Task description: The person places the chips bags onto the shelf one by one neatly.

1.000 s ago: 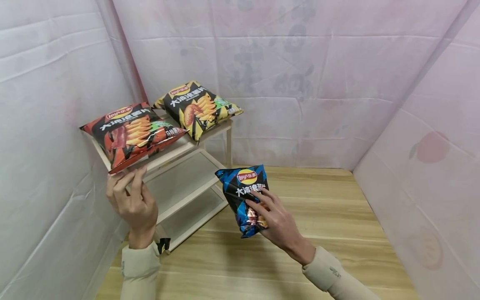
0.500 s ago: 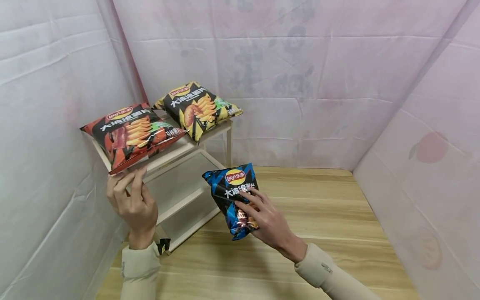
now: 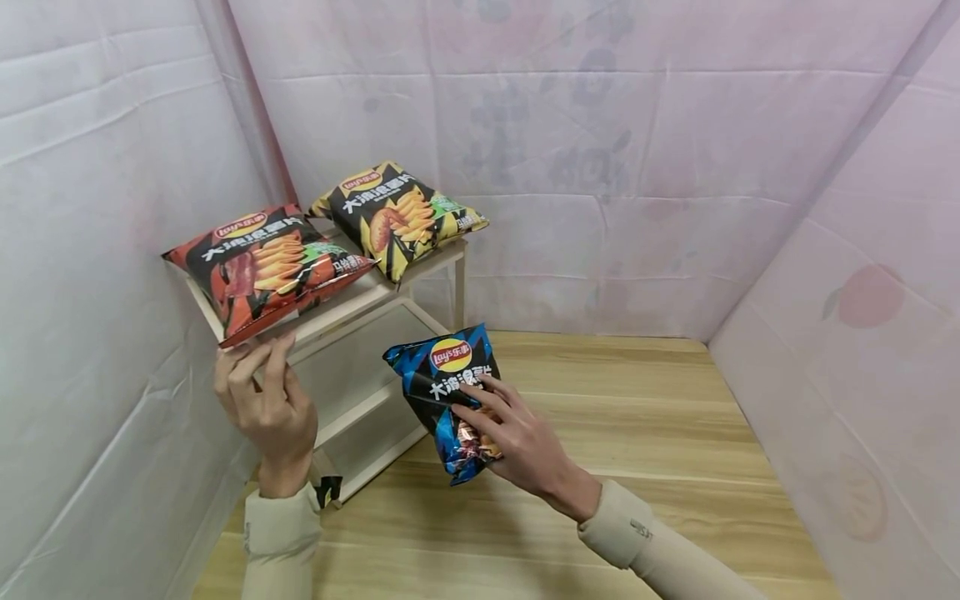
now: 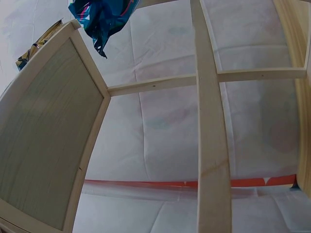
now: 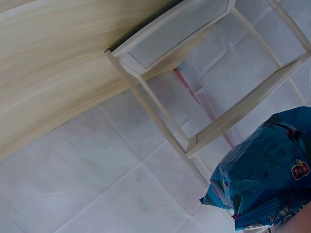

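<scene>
My right hand (image 3: pixel 528 442) holds a blue and black bag of potato chips (image 3: pixel 427 396) in front of the shelf's right side, off the floorboards. Its fingers spread over the bag's front; the thumb is hidden behind. In the right wrist view the blue bag (image 5: pixel 272 170) fills the lower right corner. My left hand (image 3: pixel 266 400) has curled fingers at the front left corner of the small wooden shelf (image 3: pixel 345 312). A red bag of chips (image 3: pixel 266 271) lies just above that hand on the top tier, next to a yellow bag of chips (image 3: pixel 401 218).
The shelf's lower panels (image 3: pixel 356 412) slope beneath the top tier. White printed cloth walls (image 3: pixel 540 150) close in the left, back and right. Wood-grain flooring (image 3: pixel 630 417) spreads to the right of the shelf. A small black piece (image 3: pixel 327 490) sits by the shelf's front foot.
My right hand and the blue chip bag have moved left, closer to the shelf. The left hand and the bags on the top tier have stayed in place.
</scene>
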Action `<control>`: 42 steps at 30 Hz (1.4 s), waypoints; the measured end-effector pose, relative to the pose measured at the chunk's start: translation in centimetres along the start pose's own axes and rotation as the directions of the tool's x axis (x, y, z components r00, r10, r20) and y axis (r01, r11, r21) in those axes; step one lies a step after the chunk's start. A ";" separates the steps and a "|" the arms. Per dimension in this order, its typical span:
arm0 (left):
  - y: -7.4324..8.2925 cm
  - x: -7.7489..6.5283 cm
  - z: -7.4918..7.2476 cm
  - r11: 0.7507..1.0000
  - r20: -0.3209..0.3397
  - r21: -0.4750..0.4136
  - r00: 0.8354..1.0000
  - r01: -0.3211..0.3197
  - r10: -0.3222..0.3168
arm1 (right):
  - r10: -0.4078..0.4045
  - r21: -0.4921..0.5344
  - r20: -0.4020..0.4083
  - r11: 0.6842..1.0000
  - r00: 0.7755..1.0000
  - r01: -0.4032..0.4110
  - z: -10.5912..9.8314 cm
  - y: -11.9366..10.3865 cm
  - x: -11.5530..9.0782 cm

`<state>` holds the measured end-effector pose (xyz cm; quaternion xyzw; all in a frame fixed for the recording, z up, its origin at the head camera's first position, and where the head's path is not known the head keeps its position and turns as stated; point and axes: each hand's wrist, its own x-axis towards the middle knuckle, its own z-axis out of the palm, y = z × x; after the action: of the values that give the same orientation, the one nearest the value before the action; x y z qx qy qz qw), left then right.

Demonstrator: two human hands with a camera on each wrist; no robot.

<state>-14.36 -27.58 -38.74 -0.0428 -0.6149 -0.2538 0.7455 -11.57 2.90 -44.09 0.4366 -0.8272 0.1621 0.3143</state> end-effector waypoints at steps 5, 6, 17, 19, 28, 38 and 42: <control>0.0 0.0 0.0 1.000 0.004 -0.007 1.000 0.005 -0.005 | -0.018 0.006 0.001 1.000 1.000 0.018 0.1 -0.2 0.5; 0.0 0.1 0.0 1.000 0.005 -0.009 1.000 0.006 -0.006 | -0.020 0.007 0.003 1.000 1.000 0.020 0.2 -0.2 0.6; -0.1 0.0 -0.2 1.000 0.018 -0.002 1.000 0.001 -0.001 | -0.038 -0.002 0.035 0.999 0.999 0.038 0.5 -0.5 1.5; 0.0 0.0 -0.2 1.000 0.017 0.000 1.000 -0.002 0.002 | -0.046 -0.011 0.033 0.999 0.998 0.046 0.6 -0.4 1.7; 0.1 0.2 -0.1 1.000 0.024 0.001 1.000 -0.002 0.002 | -0.074 -0.046 0.042 0.996 0.996 0.076 1.0 0.0 2.5; 0.1 0.2 -0.2 1.000 0.034 0.007 0.999 -0.005 0.004 | -0.099 -0.058 0.060 0.993 0.993 0.102 0.9 -0.1 3.3; 0.4 0.3 -0.2 1.000 0.038 0.012 0.999 -0.001 0.000 | -0.102 -0.070 0.062 0.992 0.993 0.106 1.0 0.2 3.8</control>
<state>-14.02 -27.45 -38.38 -0.0433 -0.6306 -0.2488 0.7338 -13.75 0.15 -42.38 0.4718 -0.8175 0.1022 0.3140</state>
